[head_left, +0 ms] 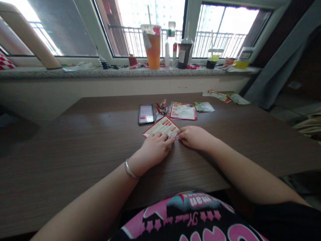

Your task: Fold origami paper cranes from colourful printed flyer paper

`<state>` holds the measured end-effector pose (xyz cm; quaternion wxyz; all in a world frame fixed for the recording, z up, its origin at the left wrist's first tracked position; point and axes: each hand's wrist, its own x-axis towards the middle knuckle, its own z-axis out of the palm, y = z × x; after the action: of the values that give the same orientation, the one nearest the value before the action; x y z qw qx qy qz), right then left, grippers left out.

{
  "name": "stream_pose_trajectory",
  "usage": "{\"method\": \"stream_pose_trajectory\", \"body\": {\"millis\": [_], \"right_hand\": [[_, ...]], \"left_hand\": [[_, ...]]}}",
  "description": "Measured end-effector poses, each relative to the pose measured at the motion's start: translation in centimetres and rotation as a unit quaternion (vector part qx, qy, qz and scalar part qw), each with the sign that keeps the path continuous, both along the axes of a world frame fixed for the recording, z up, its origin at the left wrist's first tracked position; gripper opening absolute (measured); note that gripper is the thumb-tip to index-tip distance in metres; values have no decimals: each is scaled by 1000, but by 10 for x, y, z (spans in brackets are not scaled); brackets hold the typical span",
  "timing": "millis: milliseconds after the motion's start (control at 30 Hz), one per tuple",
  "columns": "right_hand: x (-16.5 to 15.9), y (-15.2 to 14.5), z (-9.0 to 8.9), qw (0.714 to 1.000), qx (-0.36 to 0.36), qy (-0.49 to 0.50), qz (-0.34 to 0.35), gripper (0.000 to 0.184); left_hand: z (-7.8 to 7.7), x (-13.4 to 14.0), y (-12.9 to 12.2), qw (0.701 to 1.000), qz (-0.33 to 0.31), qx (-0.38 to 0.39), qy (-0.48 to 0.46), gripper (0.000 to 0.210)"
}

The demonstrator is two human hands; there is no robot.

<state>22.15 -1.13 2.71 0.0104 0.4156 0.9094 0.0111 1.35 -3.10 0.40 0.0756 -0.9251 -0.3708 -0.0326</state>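
Observation:
A red-bordered printed card [163, 126] lies at an angle on the table in front of me. My left hand [155, 148], with a silver bangle at its wrist, rests on the card's lower edge, fingers lying along it. Between my hands is a small, colourful patterned strip [173, 137], perhaps a folded wrapper; its exact kind cannot be made out. My left fingertips touch this strip. At its other end, by the card's right corner, the closed fingers of my right hand [193, 136] pinch it. The card's lower part is hidden under my left hand.
Behind the card lie a phone [146, 113], crumpled colourful wrappers [162, 107], a stack of red-bordered cards [183, 111] and green-edged packets [205, 107]. More packets [225, 97] lie far right. An orange drink cup [153, 50] and a dark cup [184, 55] stand on the windowsill [120, 74].

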Motion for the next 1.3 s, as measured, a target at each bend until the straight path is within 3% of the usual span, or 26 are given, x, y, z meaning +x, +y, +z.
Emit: {"method": "stream_pose_trajectory", "body": {"millis": [500,900,1300], "right_hand": [[5,1,0,1000,0,2,9,26],[5,-1,2,1000,1,6,8,25],[7,1,-1,1000,5,2,16,25]], "left_hand": [[25,-18,-1,996,23,-84,17,34],[27,-28,7,990,27,-139,6,38],[29,-33,9,990,30,-139,24,41]]}}
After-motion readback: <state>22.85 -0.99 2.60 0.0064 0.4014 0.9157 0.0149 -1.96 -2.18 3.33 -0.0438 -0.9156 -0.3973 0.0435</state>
